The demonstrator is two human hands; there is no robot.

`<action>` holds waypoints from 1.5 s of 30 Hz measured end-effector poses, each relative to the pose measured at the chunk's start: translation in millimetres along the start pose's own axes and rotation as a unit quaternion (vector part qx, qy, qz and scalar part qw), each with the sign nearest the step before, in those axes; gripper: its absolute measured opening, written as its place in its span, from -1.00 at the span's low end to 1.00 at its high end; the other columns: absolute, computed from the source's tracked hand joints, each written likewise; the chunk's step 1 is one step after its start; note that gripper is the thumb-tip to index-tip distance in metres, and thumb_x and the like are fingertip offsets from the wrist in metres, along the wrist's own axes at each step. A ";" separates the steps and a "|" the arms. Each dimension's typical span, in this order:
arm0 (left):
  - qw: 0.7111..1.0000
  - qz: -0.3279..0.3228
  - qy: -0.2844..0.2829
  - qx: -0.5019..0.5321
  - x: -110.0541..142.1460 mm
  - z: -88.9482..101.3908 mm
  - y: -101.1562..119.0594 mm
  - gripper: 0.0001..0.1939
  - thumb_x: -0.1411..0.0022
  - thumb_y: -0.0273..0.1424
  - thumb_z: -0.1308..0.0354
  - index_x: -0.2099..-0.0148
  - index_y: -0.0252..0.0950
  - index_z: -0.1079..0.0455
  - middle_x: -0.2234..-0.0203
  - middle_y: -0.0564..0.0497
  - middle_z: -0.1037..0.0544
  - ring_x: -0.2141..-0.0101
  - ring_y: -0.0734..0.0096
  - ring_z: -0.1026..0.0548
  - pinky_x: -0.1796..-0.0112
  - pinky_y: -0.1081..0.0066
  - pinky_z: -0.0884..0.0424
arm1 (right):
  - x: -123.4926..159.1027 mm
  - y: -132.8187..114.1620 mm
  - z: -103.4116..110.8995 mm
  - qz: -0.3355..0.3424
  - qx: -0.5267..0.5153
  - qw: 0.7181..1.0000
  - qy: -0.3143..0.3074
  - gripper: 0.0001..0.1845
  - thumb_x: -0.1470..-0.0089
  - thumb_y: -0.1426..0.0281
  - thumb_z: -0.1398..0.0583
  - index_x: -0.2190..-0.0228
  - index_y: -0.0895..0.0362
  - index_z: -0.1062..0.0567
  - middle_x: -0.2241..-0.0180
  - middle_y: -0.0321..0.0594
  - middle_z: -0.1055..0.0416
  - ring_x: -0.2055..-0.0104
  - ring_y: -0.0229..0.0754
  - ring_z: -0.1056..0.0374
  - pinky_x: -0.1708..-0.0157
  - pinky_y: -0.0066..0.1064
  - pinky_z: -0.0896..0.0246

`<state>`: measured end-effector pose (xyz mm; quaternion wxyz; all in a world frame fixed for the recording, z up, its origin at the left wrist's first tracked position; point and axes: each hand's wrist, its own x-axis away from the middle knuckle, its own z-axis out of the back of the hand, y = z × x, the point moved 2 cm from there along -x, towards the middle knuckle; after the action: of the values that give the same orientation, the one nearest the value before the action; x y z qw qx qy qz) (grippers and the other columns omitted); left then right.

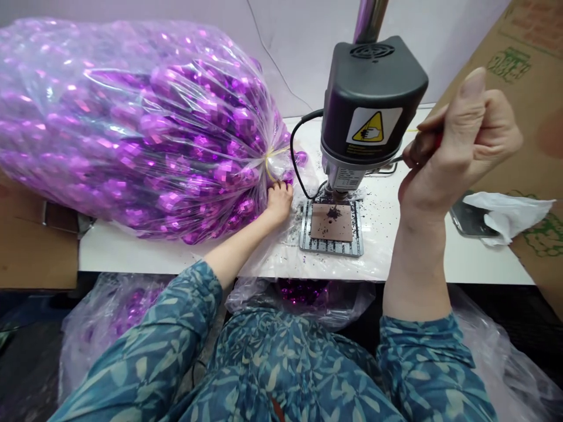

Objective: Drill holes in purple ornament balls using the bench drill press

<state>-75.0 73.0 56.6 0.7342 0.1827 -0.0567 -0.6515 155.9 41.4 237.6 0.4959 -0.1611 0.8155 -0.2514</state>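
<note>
My right hand (457, 138) is closed, thumb up, around the feed lever (398, 159) of a small black drill press (373, 99). A bit of red shows between its fingers. My left hand (280, 199) has its fingers curled down beside the tied neck of a big clear bag (145, 135) full of shiny purple faceted balls. Purple shows just past those fingertips, but what they grip is hidden. Under the drill head, a brown board (341, 231) with a small hole lies on the slotted metal base (305, 240), strewn with dark shavings.
A loose purple ball (301, 157) lies behind my left hand. On the right are a phone (468, 215), crumpled white tissue (508, 214) and a large cardboard box (536, 158). A black cable (294, 161) loops left of the drill. An open plastic bag (352, 302) hangs below the table edge.
</note>
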 end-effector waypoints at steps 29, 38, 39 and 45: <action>0.710 0.069 -0.119 0.691 64.2 -35.4 32.7 -0.37 -0.13 -0.12 -0.55 -0.11 -0.22 -0.39 0.13 -0.04 -0.70 0.17 0.32 -0.69 0.09 0.29 -0.61 | 6.8 -5.4 -0.1 0.004 -0.006 1.000 0.000 -0.34 -0.03 -0.12 -0.21 0.63 0.23 -0.28 0.73 -0.46 0.00 0.71 -0.60 0.01 0.63 -0.54 0.18; 0.785 -0.034 -0.089 0.612 57.4 -42.9 35.8 -0.38 -0.08 -0.09 -0.57 -0.05 -0.25 -0.43 0.18 -0.05 -0.69 0.11 0.26 -0.65 0.01 0.27 -0.52 | 7.0 -7.2 0.1 0.004 -0.025 1.000 -0.004 -0.37 -0.03 -0.09 -0.23 0.63 0.22 -0.28 0.74 -0.47 -0.01 0.71 -0.57 0.00 0.65 -0.52 0.19; 0.792 -0.040 -0.087 0.603 57.2 -44.2 35.7 -0.39 -0.09 -0.10 -0.56 -0.06 -0.25 -0.43 0.17 -0.06 -0.69 0.10 0.24 -0.65 0.01 0.26 -0.52 | 7.0 -7.0 0.2 0.005 -0.030 1.000 -0.003 -0.38 -0.04 -0.07 -0.23 0.63 0.22 -0.28 0.74 -0.46 -0.01 0.71 -0.56 0.00 0.65 -0.51 0.18; 0.834 -0.080 -0.086 0.539 58.7 -49.8 38.7 -0.38 -0.07 -0.19 -0.57 -0.09 -0.27 -0.45 -0.01 -0.19 -0.66 -0.03 0.06 -0.62 0.00 0.18 -0.53 | 6.8 -4.4 0.2 0.008 -0.019 1.000 -0.001 -0.38 -0.05 -0.08 -0.20 0.64 0.21 -0.27 0.73 -0.46 -0.04 0.70 -0.58 0.02 0.63 -0.51 0.17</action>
<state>-14.2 28.6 14.5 0.4570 0.4968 -0.4472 -0.5868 153.0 34.3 235.0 0.4957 -0.1640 0.8208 -0.2316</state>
